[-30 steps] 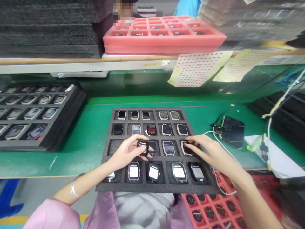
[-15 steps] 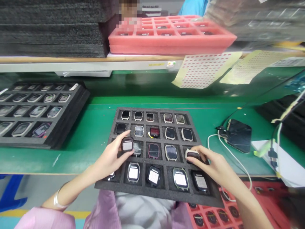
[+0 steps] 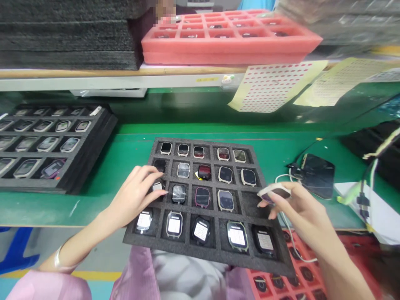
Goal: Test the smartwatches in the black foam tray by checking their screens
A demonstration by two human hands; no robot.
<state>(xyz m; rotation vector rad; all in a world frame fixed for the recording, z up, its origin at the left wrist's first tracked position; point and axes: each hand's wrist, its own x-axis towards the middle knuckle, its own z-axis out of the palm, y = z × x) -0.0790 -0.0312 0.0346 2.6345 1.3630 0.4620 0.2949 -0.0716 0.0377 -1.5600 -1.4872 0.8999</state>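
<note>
A black foam tray holds square-faced smartwatches in rows of compartments, several with lit white screens in the front row. My left hand is over the tray's left side, thumb and fingers apart around a dark smartwatch that sits in a compartment and is partly hidden. My right hand grips a light-cased smartwatch, tilted and raised above the tray's right edge. Beside it, one compartment in the right column shows bare foam. A dark red smartwatch lies near the middle.
Stacked black trays with more watches stand at left. At right are a dark phone-like device, a white cable and white paper. A pink foam tray rests on the shelf above; a red tray is below the bench edge.
My left hand has lowered the dark smartwatch into a left compartment and spread its fingers. My right hand has lifted the light-cased smartwatch out of its compartment, up and to the right.
</note>
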